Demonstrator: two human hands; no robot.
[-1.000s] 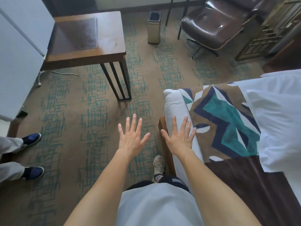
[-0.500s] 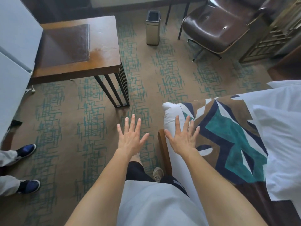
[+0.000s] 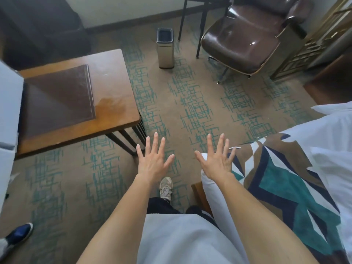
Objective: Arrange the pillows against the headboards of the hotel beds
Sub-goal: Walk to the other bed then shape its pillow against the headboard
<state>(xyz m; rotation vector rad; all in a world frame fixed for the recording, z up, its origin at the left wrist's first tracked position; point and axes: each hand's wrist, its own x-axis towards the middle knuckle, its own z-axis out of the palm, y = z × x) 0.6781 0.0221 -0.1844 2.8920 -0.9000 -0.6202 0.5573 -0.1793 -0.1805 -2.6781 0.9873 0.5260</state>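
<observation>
My left hand (image 3: 153, 160) is held out flat over the carpet, fingers spread, holding nothing. My right hand (image 3: 217, 161) is also spread and empty, hovering over the foot corner of a bed (image 3: 213, 202) on the right. A patterned brown, teal and navy runner (image 3: 289, 187) lies across that bed, with white bedding (image 3: 327, 141) beyond it. I see no pillow that I can tell apart from the bedding, and no headboard is in view.
A wooden table (image 3: 114, 103) with a dark leather mat (image 3: 57, 100) stands at left. A steel waste bin (image 3: 165, 48) and a brown leather lounge chair (image 3: 247, 40) stand ahead. Another person's blue shoe (image 3: 18, 234) shows at lower left. My own shoe (image 3: 166, 188) is on the patterned carpet.
The view has tilted up and swung right, showing more of the carpet, bin and chair. My hands stay spread but are now farther apart. The other person's shoes have slid toward the lower left edge.
</observation>
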